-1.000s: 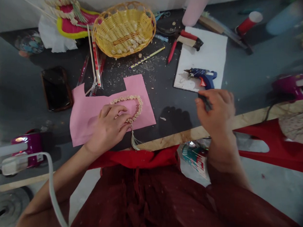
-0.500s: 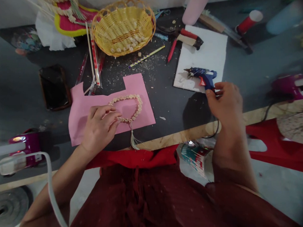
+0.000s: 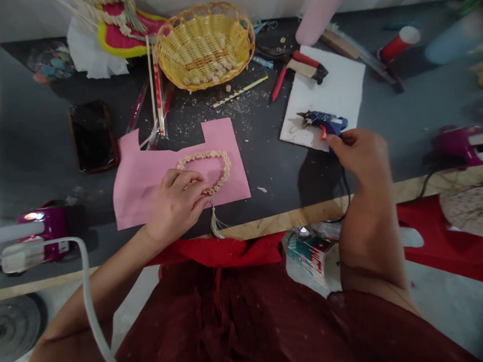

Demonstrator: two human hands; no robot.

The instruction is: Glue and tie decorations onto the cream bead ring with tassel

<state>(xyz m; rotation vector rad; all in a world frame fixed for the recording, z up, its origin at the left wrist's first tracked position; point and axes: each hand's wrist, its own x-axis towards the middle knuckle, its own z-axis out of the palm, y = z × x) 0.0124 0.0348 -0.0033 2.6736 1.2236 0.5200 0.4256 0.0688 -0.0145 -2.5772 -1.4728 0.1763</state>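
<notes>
On a pink sheet of paper (image 3: 136,174) lies a loop of small cream beads (image 3: 227,168). A pale thread tassel (image 3: 215,224) hangs from its lower end over the dark table. My left hand (image 3: 179,204) pinches the loop close to the tassel, and its fingers cover the loop's lower left part. At the right, my right hand (image 3: 365,153) has thumb and fingers closed round the handle of a blue glue gun (image 3: 322,121) with an orange-red trigger. The gun rests on a white board (image 3: 343,82), nozzle pointing left; my hand hides part of the handle.
A yellow wicker basket (image 3: 205,39) with cream bits stands at the back. Pliers (image 3: 306,65), a red pen (image 3: 278,84) and a patterned pencil (image 3: 240,92) lie nearby. A phone (image 3: 92,136) sits left. The gun's cord (image 3: 347,190) drops over the table edge.
My left hand has slid right along the loop to a spot beside the tassel. My right thumb has shifted slightly on the glue gun's handle. The whole view has shifted a little.
</notes>
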